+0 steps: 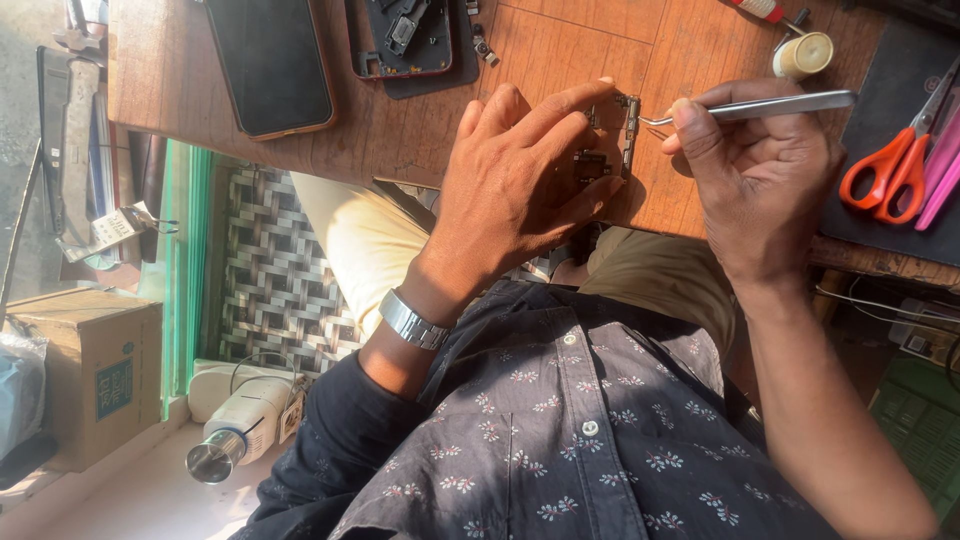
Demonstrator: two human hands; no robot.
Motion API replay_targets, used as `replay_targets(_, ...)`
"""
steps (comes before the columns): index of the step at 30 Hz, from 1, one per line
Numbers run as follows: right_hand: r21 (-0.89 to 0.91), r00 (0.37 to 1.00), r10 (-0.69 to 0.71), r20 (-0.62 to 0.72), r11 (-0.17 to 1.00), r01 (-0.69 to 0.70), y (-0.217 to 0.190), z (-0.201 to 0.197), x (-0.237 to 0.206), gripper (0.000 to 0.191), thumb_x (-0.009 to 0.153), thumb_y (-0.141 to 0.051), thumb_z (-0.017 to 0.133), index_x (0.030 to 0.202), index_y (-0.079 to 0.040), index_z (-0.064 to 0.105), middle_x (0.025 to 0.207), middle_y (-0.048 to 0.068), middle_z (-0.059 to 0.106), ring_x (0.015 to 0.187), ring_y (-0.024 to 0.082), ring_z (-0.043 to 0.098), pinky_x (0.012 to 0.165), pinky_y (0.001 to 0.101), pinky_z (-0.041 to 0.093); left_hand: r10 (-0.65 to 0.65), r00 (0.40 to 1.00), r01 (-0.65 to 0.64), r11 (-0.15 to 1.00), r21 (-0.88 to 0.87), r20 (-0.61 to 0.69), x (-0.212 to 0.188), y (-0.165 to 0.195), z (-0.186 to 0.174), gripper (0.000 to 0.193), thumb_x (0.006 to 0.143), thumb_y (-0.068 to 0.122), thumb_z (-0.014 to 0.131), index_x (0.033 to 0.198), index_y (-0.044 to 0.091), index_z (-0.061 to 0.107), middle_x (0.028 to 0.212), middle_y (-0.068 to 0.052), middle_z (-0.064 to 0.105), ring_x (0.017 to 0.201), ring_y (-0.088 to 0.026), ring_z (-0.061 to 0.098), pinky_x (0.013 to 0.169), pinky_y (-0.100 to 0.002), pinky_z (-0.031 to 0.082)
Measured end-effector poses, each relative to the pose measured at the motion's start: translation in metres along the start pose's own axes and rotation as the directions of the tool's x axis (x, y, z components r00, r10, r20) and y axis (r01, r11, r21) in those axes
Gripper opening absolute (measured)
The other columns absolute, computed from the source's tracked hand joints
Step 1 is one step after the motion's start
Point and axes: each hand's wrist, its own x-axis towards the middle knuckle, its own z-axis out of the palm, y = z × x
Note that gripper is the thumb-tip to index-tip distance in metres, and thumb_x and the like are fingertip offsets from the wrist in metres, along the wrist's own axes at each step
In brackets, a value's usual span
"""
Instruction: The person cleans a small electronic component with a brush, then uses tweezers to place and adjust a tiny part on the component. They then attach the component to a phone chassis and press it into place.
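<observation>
My left hand (520, 180) rests on the wooden table (420, 130), its fingers pressing down a small dark circuit board (625, 130) near the table's front edge. My right hand (760, 170) grips metal tweezers (770, 105), whose curved tip touches the upper part of the board. A steel watch sits on my left wrist. Most of the board is hidden under my left fingers.
A dark phone screen (270, 60) and an opened phone body (405, 40) lie at the back of the table. Orange-handled scissors (895, 165) rest on a dark mat at right, a small round container (803, 53) behind. A cardboard box (90, 370) and a hot-air tool (235, 435) sit on the floor at left.
</observation>
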Motion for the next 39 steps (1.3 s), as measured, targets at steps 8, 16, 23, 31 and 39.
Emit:
replay_targets(8, -0.037, 1.0, 0.002, -0.006, 0.999, -0.002, -0.003, 0.006, 0.002, 0.012, 0.108, -0.008, 0.072, 0.109, 0.001, 0.064, 0.1, 0.006, 0.069, 0.091, 0.011, 0.072, 0.082, 0.0222, 0.061, 0.004, 1.0, -0.004, 1.0, -0.009, -0.013, -0.002, -0.002, 0.002, 0.046, 0.09, 0.043, 0.082, 0.118, 0.013, 0.062, 0.149, 0.007, 0.053, 0.103, -0.024, 0.051, 0.093, -0.039, 0.042)
replay_targets(16, -0.021, 1.0, -0.01, 0.005, 1.0, 0.01, 0.0, 0.006, 0.002, 0.012, 0.109, -0.007, 0.072, 0.111, 0.001, 0.064, 0.101, 0.007, 0.069, 0.091, 0.012, 0.072, 0.078, 0.02, 0.06, 0.003, 1.0, -0.003, 1.0, -0.013, -0.013, -0.002, -0.002, 0.001, 0.047, 0.089, 0.044, 0.082, 0.119, 0.013, 0.062, 0.148, 0.007, 0.053, 0.104, -0.025, 0.051, 0.094, -0.039, 0.042)
replay_targets(23, -0.026, 1.0, -0.017, -0.003, 1.0, 0.017, 0.004, 0.005, -0.001, 0.009, 0.109, -0.004, 0.071, 0.112, 0.0, 0.063, 0.101, 0.006, 0.069, 0.091, 0.011, 0.072, 0.078, 0.0195, 0.06, 0.014, 1.0, -0.014, 1.0, -0.002, -0.015, -0.003, -0.003, 0.002, 0.048, 0.089, 0.045, 0.081, 0.119, 0.013, 0.062, 0.148, 0.007, 0.053, 0.104, -0.025, 0.051, 0.093, -0.04, 0.042)
replay_targets(31, 0.011, 1.0, -0.028, -0.004, 1.0, 0.028, 0.007, 0.003, -0.002, 0.008, 0.11, -0.002, 0.07, 0.113, 0.0, 0.062, 0.104, 0.006, 0.067, 0.087, 0.01, 0.072, 0.079, 0.0192, 0.06, 0.008, 1.0, -0.008, 1.0, -0.011, -0.019, -0.002, -0.003, 0.002, 0.048, 0.09, 0.044, 0.081, 0.121, 0.012, 0.061, 0.147, 0.007, 0.054, 0.103, -0.024, 0.051, 0.093, -0.039, 0.042)
replay_targets(39, -0.034, 0.999, -0.039, 0.006, 0.999, 0.04, 0.006, 0.003, 0.0, 0.007, 0.112, -0.001, 0.07, 0.111, 0.0, 0.063, 0.098, 0.007, 0.071, 0.088, 0.01, 0.072, 0.08, 0.0206, 0.059, -0.005, 1.0, 0.004, 1.0, -0.01, -0.016, 0.0, 0.0, 0.001, 0.047, 0.09, 0.045, 0.082, 0.118, 0.013, 0.063, 0.146, 0.007, 0.055, 0.101, -0.024, 0.052, 0.092, -0.038, 0.043)
